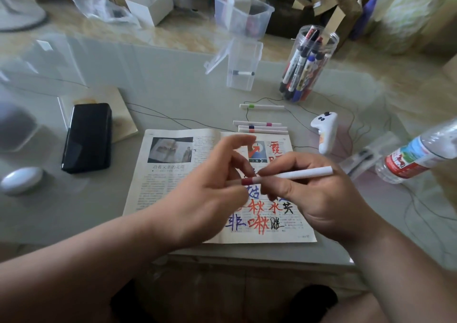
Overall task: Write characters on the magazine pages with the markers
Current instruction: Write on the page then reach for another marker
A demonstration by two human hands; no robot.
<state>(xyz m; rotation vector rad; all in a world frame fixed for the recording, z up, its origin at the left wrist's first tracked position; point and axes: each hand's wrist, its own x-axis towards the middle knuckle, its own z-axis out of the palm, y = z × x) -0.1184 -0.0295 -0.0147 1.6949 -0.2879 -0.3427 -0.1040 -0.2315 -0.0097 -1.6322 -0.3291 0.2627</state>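
Observation:
An open magazine (170,179) lies flat on the glass table; its right page carries large red, blue and black handwritten characters. Above that page I hold a white marker with a dark red band (296,174) level between both hands. My right hand (319,194) grips its barrel. My left hand (217,181) pinches the red-banded cap end. Whether the cap is on or coming off cannot be told. Both hands hide the middle of the right page.
Three white markers (259,127) lie just beyond the magazine, one with a green band (262,106) farther back. A clear jar of markers (306,65), clear plastic boxes (243,68), a white controller (326,132), a water bottle (415,154), a black phone (87,137) and thin cables surround it.

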